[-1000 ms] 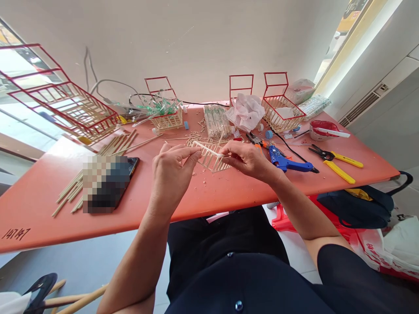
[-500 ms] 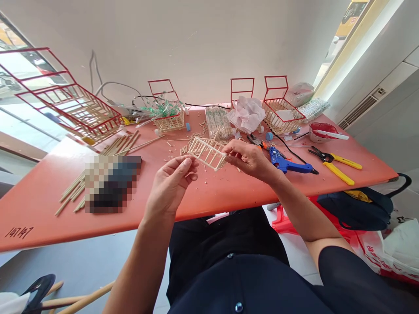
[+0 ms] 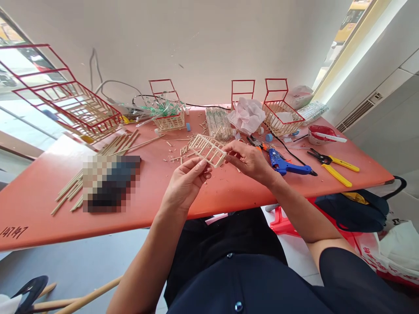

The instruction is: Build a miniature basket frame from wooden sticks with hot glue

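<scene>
A small basket-like frame [image 3: 207, 149] of pale wooden sticks is held tilted above the tabletop. My right hand [image 3: 247, 159] pinches its right end between thumb and fingers. At its near lower edge, my left hand [image 3: 190, 181] has thumb and forefinger closed on the frame; the other fingers are curled. Below and behind the frame lie short cut stick pieces [image 3: 181, 153]. Just right of my right hand rests a blue hot glue gun [image 3: 288, 166], with orange-handled pliers [image 3: 258, 143] beside it.
Red-trimmed stick carts [image 3: 283, 117] line the back of the orange table [image 3: 157, 196], one holding green-tipped items [image 3: 163, 107]. Long sticks [image 3: 70, 187] and a blurred dark object [image 3: 114, 183] lie left. Yellow-handled wire strippers [image 3: 334, 165] and a red bowl [image 3: 322, 134] stand right.
My left hand has moved right, from the frame's left corner to its near lower edge. My right hand keeps its grip at the right end, almost still.
</scene>
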Available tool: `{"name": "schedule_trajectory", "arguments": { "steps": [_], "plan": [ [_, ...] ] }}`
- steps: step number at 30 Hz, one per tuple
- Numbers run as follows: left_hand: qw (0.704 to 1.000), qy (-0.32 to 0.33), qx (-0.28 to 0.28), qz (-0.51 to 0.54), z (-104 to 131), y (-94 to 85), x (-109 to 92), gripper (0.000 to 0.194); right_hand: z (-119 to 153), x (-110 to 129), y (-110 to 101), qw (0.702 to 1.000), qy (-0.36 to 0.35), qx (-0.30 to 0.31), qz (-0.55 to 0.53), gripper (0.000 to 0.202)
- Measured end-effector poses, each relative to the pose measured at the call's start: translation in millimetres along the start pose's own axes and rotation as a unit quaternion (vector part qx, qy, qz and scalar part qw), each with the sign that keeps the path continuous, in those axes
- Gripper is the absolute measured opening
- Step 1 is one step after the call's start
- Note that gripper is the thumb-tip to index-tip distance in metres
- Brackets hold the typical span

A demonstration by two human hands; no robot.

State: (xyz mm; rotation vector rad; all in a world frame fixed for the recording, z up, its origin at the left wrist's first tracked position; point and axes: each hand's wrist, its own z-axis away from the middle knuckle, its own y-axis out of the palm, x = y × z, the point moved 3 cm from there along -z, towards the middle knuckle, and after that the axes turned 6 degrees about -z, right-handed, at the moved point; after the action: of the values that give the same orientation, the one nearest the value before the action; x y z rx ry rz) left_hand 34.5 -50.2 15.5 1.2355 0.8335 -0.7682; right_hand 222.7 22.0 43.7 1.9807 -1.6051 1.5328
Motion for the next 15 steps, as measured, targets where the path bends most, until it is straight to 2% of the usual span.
{"name": "schedule_trajectory", "arguments": {
  "steps": [6,10,15],
  "plan": [
    [0.999,0.043,0.002,-0.032,-1.7,-1.9,-0.3,0.039,1.8,-3.9,-5.5,0.999,0.037,0.030,0.013,0.056],
    [0.996,0.067,-0.001,-0.061,2.6,0.5,-1.9,0.035,1.2,2.6,-16.3,0.996,0.043,0.069,0.030,0.068],
    [0.991,0.093,-0.006,-0.101,8.5,8.5,3.0,0.027,1.1,22.8,-23.2,0.996,0.068,0.013,0.049,0.068]
  ]
}}
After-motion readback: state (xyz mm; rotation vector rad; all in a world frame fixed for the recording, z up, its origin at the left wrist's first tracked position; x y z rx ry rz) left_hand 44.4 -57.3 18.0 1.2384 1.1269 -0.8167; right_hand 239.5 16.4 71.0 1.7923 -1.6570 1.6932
